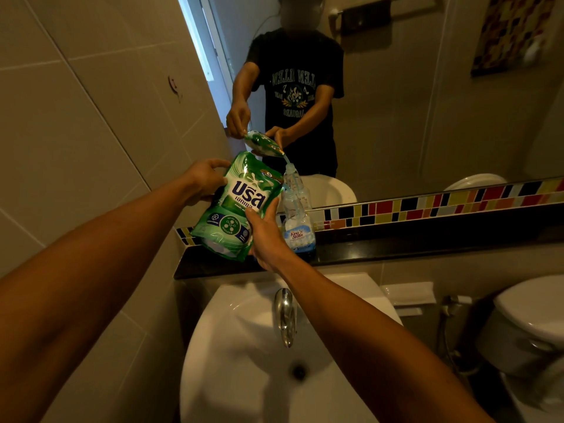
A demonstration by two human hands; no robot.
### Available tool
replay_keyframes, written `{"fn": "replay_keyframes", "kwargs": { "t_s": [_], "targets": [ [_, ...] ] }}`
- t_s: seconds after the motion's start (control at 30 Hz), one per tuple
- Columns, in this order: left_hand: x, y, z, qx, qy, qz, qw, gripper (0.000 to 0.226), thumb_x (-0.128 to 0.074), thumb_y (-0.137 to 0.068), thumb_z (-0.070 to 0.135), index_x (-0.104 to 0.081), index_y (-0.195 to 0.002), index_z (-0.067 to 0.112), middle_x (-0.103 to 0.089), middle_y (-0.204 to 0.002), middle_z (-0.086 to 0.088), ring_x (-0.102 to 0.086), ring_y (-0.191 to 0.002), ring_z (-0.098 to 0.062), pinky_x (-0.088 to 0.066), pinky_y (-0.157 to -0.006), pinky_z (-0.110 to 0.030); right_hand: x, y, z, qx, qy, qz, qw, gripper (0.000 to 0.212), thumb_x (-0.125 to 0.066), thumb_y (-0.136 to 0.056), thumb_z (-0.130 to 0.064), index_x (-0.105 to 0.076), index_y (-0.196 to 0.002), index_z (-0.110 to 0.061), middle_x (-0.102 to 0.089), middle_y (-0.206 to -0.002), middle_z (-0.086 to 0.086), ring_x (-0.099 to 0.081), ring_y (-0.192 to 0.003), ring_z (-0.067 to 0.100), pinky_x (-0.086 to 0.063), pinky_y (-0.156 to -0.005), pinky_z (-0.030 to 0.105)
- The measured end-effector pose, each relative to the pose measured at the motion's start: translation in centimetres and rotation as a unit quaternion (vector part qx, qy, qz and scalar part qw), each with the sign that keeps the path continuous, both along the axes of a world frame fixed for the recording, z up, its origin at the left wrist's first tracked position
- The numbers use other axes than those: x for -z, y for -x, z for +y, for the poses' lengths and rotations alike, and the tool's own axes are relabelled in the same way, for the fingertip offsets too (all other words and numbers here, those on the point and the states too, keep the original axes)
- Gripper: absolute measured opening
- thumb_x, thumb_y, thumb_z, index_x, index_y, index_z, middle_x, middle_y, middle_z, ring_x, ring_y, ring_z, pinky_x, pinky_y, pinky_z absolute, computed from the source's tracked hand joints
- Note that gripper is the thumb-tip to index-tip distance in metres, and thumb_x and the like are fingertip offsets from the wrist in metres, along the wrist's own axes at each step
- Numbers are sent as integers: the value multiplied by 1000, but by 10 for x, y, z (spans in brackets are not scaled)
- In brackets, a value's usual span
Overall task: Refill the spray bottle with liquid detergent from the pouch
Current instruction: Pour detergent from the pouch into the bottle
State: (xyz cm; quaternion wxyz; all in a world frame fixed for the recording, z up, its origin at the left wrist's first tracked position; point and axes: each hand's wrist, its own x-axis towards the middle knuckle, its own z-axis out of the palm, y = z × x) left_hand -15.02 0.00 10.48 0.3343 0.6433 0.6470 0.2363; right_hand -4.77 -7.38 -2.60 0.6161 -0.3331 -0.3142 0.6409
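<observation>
A green detergent pouch (236,206) is tilted to the right, its upper right corner at the neck of a clear spray bottle (297,221) with a blue label. The bottle stands uncapped on a dark ledge (396,248) in front of the mirror. My left hand (204,178) grips the pouch's upper left edge. My right hand (265,236) holds the pouch's lower right side, just left of the bottle. In the mirror, a thin pale stream runs from the pouch's corner into the bottle's mouth.
A white sink (244,355) with a chrome tap (285,315) lies below the ledge. A toilet (531,328) stands at the right. A strip of coloured tiles (427,209) runs under the mirror (396,102). A tiled wall (76,132) closes the left side.
</observation>
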Motion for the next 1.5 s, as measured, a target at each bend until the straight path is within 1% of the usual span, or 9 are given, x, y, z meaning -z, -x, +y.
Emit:
{"fn": "replay_keyframes", "kwargs": {
  "t_s": [0.2, 0.3, 0.57, 0.77, 1.03, 1.13, 1.23, 1.37, 1.5],
  "targets": [
    [-1, -1, -1, -2, -2, 2, 1000, 50, -49, -98, -1, -51, -142, 24, -67, -98, -11, -65, -90, -24, -58, -73, -38, 0, 0, 0, -3, 1, 6, 1000, 92, -48, -108, -16, 23, -155, -50, -57, -146, 11, -68, -115, 27, -57, -97, 55],
    [-2, -1, 0, -3, 1, 4, 1000, 51, -50, -98, -1, -50, -142, 25, -68, -100, -12, -66, -88, -23, -58, -71, -37, -1, 0, 0, -7, 0, 7, 1000, 92, -48, -108, -16, 23, -155, -50, -56, -148, 11, -67, -119, 30, -55, -100, 58],
    [-3, 0, 2, -2, 2, 4, 1000, 50, -50, -98, -1, -52, -140, 26, -68, -98, -11, -66, -92, -25, -59, -80, -42, -1, 1, 0, -5, 9, 6, 1000, 92, -49, -107, -18, 22, -155, -51, -57, -146, 9, -68, -118, 30, -54, -99, 63],
    [-4, -2, 1, 0, -6, 9, 1000, 49, -49, -98, -2, -54, -138, 26, -66, -91, -8, -64, -83, -21, -57, -73, -38, -1, 3, 0, -2, 11, 11, 1000, 91, -49, -107, -17, 20, -156, -51, -55, -149, 10, -65, -123, 33, -54, -99, 64],
    [-7, -3, -1, 4, -3, 16, 1000, 48, -49, -98, 0, -53, -139, 26, -66, -95, -10, -64, -91, -25, -57, -80, -42, -3, 1, 1, -1, 4, 14, 1000, 91, -49, -107, -17, 20, -157, -50, -55, -149, 11, -66, -123, 32, -54, -99, 62],
    [-7, -4, -1, 2, -6, 18, 1000, 49, -48, -98, -1, -53, -139, 26, -66, -91, -9, -64, -86, -23, -57, -82, -44, -3, 1, 1, 0, 2, 12, 1000, 90, -49, -107, -17, 20, -156, -51, -58, -146, 9, -67, -120, 30, -55, -99, 61],
    [-8, -4, -2, 2, -5, 17, 1000, 50, -48, -98, -1, -52, -139, 26, -66, -91, -9, -64, -88, -24, -57, -84, -45, -3, 1, 0, -3, 1, 8, 1000, 91, -49, -107, -18, 19, -157, -51, -57, -147, 9, -68, -119, 30, -55, -99, 62],
    [-10, -4, -3, 2, -4, 19, 1000, 49, -49, -98, -1, -52, -139, 26, -66, -91, -8, -64, -85, -22, -58, -77, -40, -2, 2, 0, -1, -4, 9, 1000, 89, -49, -107, -19, 16, -157, -52, -57, -147, 9, -67, -121, 32, -55, -98, 63],
    [-10, -5, -4, 2, -7, 21, 1000, 49, -47, -98, -2, -53, -138, 24, -66, -98, -14, -63, -93, -27, -55, -93, -52, -2, 3, 0, -3, -4, 7, 1000, 90, -51, -106, -21, 16, -156, -55, -57, -147, 8, -67, -122, 31, -55, -98, 64]
  ]
}}
